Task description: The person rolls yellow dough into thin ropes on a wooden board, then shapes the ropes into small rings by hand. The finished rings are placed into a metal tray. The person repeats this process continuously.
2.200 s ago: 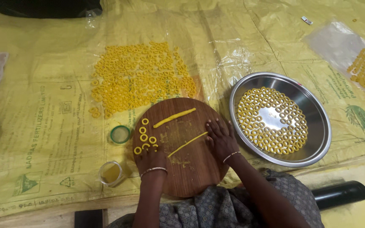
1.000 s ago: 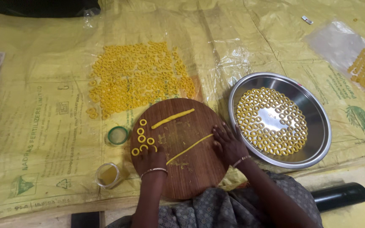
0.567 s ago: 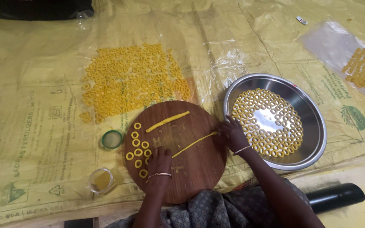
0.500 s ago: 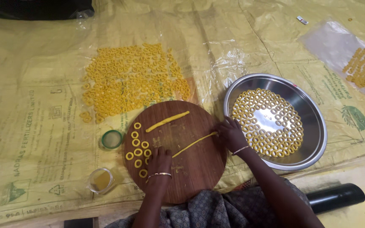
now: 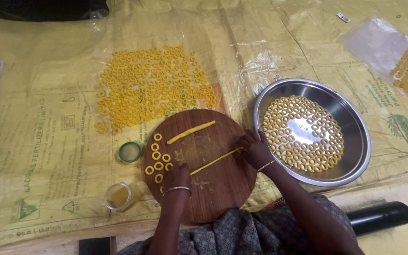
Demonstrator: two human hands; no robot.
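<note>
Two hands on a thin yellow dough rope point(image 5: 216, 160) that lies on a round wooden board point(image 5: 213, 198).

The dough rope lies slanted across the middle of the board; the left hand point(image 5: 178, 175) presses its near-left end and the right hand point(image 5: 256, 150) its far-right end, the fingers of both hands laid flat and spread on it, not closed around anything. A shorter, thicker dough roll point(image 5: 191, 132) lies farther on the board, apart from the hands. A few small dough rings point(image 5: 157, 156) sit at the left edge of the board, just beside the left hand. To the right of the board stands a steel bowl point(image 5: 355, 123) with many rings inside. Far from the board, a large group of rings point(image 5: 152, 85) is spread on a yellow plastic sheet point(image 5: 38, 141). Left of the board are a green lid point(image 5: 130, 152) and a small jar point(image 5: 118, 196).
</note>
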